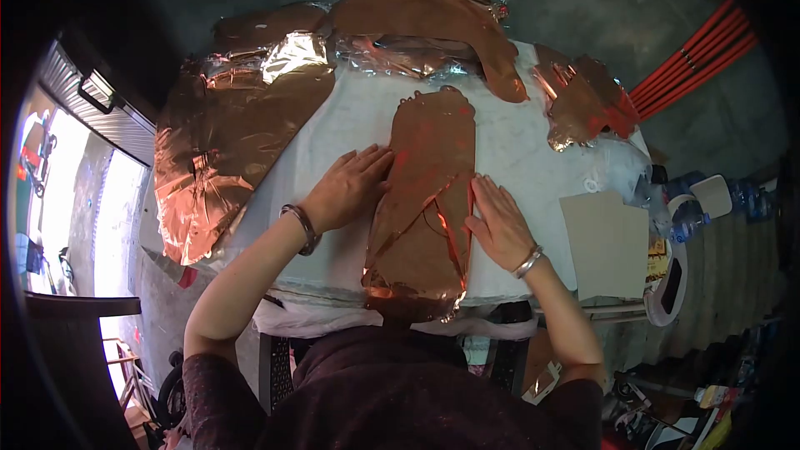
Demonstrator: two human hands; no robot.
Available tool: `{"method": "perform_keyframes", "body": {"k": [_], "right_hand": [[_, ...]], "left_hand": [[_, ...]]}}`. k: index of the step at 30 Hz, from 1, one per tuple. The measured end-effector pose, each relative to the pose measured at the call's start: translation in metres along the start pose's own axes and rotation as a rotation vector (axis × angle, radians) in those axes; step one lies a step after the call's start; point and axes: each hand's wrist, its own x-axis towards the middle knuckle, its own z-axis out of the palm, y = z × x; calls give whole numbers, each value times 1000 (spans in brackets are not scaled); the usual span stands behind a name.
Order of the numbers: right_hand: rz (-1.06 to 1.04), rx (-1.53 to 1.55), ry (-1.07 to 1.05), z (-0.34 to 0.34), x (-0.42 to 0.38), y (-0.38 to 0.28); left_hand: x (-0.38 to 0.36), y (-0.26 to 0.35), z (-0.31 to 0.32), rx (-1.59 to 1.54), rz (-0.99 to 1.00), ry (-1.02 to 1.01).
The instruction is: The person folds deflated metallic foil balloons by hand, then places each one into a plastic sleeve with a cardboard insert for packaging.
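Note:
A folded copper-coloured foil sheet point(429, 142), which looks like a flat foil balloon, lies lengthwise on the white-covered table in front of me. Its lower half shows overlapping folds with shiny creases. My left hand point(350, 185) lies along its left edge, fingers stretched and fingertips touching the foil. Against the right edge rests my right hand point(500, 225), also open, with its fingers pointing away from me. Neither hand grips anything. Each wrist wears a bangle.
More copper foil point(242, 133) covers the table's left side, with further foil pieces point(417, 12) along the far edge and at the right point(587, 104). Beige cardboard sheets point(604, 242) lie at the right edge. Red poles point(696, 58) and plastic bottles point(687, 221) are beyond the table.

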Motion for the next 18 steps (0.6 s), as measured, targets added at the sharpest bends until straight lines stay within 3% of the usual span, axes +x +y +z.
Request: {"method": "perform_keyframes", "body": {"k": [18], "right_hand": [[26, -4, -29, 1, 15, 3]], "left_hand": [[26, -7, 3, 58, -13, 35]]}}
